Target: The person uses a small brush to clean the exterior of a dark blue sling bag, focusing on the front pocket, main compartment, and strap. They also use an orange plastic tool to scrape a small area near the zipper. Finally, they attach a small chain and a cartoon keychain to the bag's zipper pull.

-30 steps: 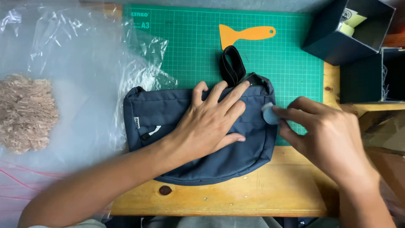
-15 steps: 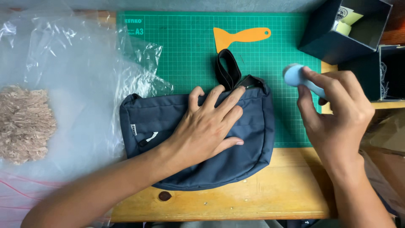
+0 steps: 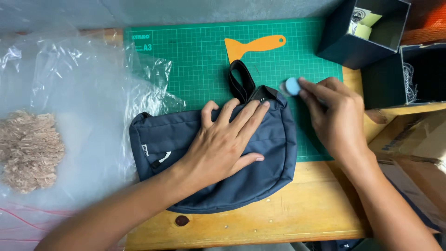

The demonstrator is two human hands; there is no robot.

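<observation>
A dark blue fabric pouch (image 3: pixel 167 139) with a black strap loop (image 3: pixel 241 79) lies half on a green cutting mat (image 3: pixel 195 60) and half on the wooden table. My left hand (image 3: pixel 227 142) rests flat on the pouch with its fingers spread, pressing it down. My right hand (image 3: pixel 334 118) holds a small round light blue object (image 3: pixel 292 85) in its fingertips, just off the pouch's upper right corner above the mat.
An orange plastic scraper (image 3: pixel 253 45) lies on the mat's far side. Clear plastic sheeting (image 3: pixel 69 93) and a clump of beige shredded filler (image 3: pixel 28 148) cover the left. Dark open boxes (image 3: pixel 367 37) stand at the back right, a cardboard box (image 3: pixel 413 139) at the right.
My right hand first lifted the blue object up and right, away from the pouch, and has now brought it back down by the pouch's upper right corner. My left hand stayed flat on the pouch.
</observation>
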